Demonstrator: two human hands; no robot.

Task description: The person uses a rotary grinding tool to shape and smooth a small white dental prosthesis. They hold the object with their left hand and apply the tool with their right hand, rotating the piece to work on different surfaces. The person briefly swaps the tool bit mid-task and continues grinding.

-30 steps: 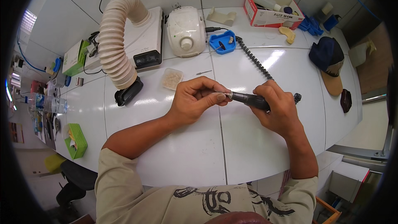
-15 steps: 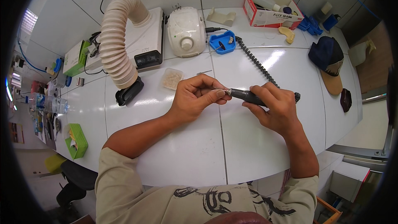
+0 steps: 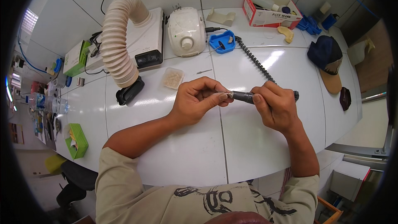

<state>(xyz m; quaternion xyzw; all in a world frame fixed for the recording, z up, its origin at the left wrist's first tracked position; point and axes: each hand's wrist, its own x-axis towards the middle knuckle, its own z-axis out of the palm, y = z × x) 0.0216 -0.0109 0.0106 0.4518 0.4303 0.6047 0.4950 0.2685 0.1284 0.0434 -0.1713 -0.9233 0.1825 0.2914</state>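
A dark rotary handpiece with a metal nose lies level between my two hands over the white table. My right hand is wrapped round its body, thumb on top near the middle. At the metal nose, my left hand pinches with thumb and forefinger; whether a small bit sits in that pinch is hidden. A black coiled cord runs from behind the right hand toward the white control unit. Beyond my left hand lie a thin metal bur and a clear box of small pale pieces.
A ribbed suction hose with a black nozzle arches at the left. A blue tray, an open cardboard box and a yellowish dental model stand at the back. A cap lies right, a green basket far left.
My right fingers have closed more tightly round the handpiece, and the thumb has moved up onto its body. The handpiece has shifted slightly; my left hand keeps its pinch at the nose.
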